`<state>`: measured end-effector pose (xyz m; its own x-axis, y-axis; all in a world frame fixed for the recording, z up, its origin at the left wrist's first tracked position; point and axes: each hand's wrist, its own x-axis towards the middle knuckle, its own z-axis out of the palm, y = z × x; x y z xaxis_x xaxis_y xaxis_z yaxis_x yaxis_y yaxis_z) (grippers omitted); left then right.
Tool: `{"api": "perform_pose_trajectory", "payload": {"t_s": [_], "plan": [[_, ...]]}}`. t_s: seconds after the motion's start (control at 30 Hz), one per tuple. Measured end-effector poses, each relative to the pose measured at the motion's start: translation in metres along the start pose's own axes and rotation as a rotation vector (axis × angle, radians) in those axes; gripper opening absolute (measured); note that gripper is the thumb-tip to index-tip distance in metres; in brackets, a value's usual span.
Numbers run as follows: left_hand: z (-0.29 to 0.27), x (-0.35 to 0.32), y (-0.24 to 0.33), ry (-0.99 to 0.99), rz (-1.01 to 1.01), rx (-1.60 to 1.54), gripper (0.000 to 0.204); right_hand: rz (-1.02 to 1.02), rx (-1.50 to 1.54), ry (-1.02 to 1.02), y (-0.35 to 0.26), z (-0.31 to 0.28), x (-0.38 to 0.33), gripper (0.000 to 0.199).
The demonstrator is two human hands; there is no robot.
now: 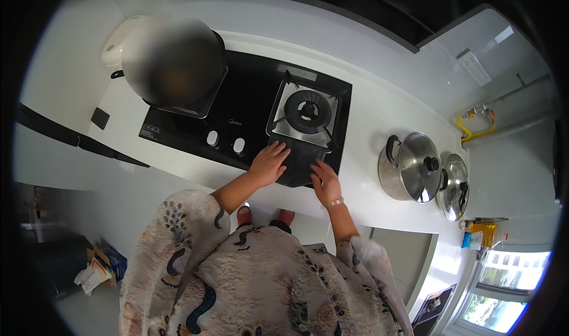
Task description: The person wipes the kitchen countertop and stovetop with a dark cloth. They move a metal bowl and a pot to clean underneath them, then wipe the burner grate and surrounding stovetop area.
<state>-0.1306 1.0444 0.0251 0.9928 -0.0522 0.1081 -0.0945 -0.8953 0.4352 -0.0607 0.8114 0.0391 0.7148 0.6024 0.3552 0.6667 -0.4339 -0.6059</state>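
Observation:
A dark grey, cloth-like flat piece (298,164) lies across the front right of the black gas hob (252,108), just before the right burner (307,111). On its left part rests my left hand (269,162), fingers stretched out and flat. My right hand (326,183), with a bracelet at the wrist, touches its right edge with the fingers apart. Neither hand grips anything that I can see. Two pale control knobs (225,142) sit on the hob to the left of my left hand.
A big dark pan (172,63), partly blurred, stands on the left burner, with a white appliance (112,48) behind it. On the right side of the white counter (361,158) are a lidded steel pot (394,167) and another glass lid (455,188). A range hood (355,13) hangs above.

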Motion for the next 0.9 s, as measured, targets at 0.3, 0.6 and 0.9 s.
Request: {"api": "perform_pose_trajectory", "payload": {"t_s": [0.3, 0.6, 0.9], "plan": [[-0.009, -0.033, -0.015, -0.149, 0.074, 0.023, 0.07, 0.113, -0.308, -0.244, -0.022, 0.05, -0.014, 0.071], [-0.01, -0.084, -0.015, -0.104, 0.238, -0.119, 0.046, 0.169, -0.219, -0.073, -0.07, 0.057, -0.074, 0.044], [-0.083, 0.013, 0.008, 0.17, -0.023, -0.217, 0.038, 0.311, -0.133, 0.268, -0.06, -0.002, 0.037, 0.035]]}}
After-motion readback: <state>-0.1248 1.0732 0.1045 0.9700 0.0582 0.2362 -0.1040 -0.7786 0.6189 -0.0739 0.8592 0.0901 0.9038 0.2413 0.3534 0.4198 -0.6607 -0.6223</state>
